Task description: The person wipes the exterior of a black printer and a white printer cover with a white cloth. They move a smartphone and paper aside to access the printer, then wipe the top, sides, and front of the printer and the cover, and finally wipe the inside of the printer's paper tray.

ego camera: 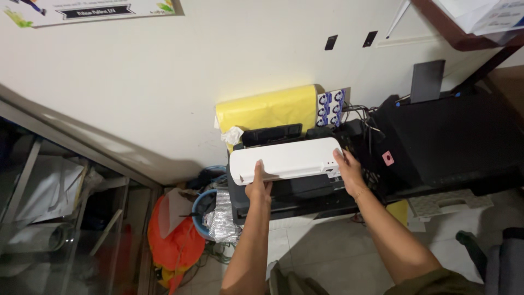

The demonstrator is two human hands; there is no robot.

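the pale wall fills most of the view, and against it at the right sits a big black printer with a dark flap raised at its back. left of that, a yellow roll leans on the wall, and an orange bag lies on the floor by a glass cabinet. in the middle a long white machine, like a laminator, rests on top of a black unit, lying crossways. the left hand clasps its front edge near the left end, fingers curled over the top; the right hand grips the right end. this looks like the seating or lifting step; the next move seems to call for an even, level two-handed hold clear of the cables behind.
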